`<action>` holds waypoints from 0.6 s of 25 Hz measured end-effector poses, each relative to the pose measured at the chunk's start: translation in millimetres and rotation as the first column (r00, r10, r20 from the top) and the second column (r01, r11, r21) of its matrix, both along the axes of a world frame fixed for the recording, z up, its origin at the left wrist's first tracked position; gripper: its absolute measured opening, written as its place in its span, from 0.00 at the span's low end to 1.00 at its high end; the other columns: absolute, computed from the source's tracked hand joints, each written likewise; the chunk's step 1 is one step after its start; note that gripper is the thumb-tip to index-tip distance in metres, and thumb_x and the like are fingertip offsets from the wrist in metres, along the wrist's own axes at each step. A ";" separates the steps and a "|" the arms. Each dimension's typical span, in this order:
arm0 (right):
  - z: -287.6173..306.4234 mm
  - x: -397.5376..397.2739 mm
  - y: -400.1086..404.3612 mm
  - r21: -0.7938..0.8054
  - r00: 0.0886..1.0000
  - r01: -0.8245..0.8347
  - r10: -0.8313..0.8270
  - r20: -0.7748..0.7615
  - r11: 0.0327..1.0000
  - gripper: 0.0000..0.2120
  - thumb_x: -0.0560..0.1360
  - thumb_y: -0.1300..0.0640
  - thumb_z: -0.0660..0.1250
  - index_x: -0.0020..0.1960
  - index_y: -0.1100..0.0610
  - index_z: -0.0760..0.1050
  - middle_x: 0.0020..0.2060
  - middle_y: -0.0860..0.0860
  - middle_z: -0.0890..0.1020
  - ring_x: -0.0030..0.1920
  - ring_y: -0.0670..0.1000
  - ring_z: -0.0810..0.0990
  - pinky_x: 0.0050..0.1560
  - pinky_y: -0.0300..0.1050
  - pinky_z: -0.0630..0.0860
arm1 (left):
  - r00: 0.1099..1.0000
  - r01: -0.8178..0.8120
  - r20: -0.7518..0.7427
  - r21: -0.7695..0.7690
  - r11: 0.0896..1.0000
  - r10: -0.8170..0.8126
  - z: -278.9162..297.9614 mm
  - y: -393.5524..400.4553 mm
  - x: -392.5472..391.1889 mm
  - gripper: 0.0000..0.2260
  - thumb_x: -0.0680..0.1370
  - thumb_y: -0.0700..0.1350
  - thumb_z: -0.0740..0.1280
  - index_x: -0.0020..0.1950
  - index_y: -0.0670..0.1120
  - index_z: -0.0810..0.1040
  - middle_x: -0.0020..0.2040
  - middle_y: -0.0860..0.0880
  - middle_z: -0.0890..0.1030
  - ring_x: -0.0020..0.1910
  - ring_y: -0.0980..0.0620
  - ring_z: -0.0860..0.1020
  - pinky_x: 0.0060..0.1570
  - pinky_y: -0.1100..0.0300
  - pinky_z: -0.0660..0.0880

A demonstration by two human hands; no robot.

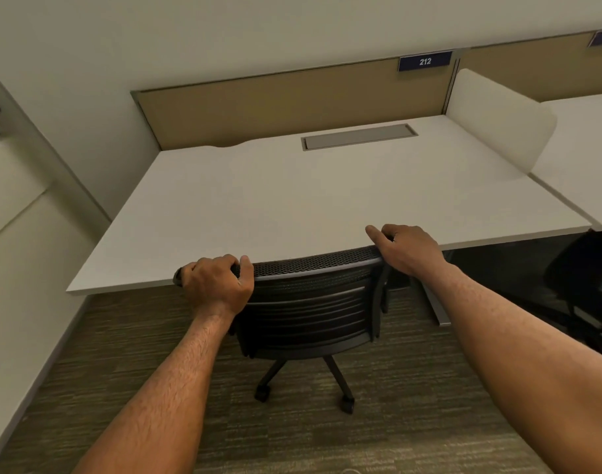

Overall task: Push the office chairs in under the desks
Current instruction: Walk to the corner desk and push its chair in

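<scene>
both bare forearms reach forward, well apart. the left hand (217, 285) has its fingers and thumb curled in a grip; the right hand (407, 249) lies higher, forefinger pointing out straight.

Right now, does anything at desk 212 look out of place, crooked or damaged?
Nothing stands out. The office chair sits straight at the desk, its backrest at the front edge; both hands, left hand and right hand, hold its top rail.

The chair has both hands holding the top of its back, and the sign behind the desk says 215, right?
Not quite: the sign says 212, as the head view shows. The left hand and right hand do hold the top of the chair back.
</scene>
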State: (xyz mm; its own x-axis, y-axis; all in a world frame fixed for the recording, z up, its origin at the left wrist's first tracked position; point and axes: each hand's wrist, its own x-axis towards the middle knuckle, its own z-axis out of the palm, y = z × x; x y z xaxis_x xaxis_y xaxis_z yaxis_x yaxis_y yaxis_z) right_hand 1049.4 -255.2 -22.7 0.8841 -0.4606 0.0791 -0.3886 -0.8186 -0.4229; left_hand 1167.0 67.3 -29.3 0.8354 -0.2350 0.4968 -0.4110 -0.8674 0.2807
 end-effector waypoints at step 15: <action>-0.3 8.4 -16.9 -0.018 0.993 0.064 -0.062 0.096 0.998 0.38 0.76 0.27 0.44 0.65 0.53 0.76 0.60 0.53 0.82 0.59 0.56 0.78 0.56 0.53 0.72 | 0.994 0.042 -0.109 0.130 0.991 -0.027 2.7 -20.0 20.5 0.29 0.81 0.61 0.47 0.54 0.46 0.83 0.49 0.47 0.85 0.53 0.45 0.79 0.67 0.43 0.62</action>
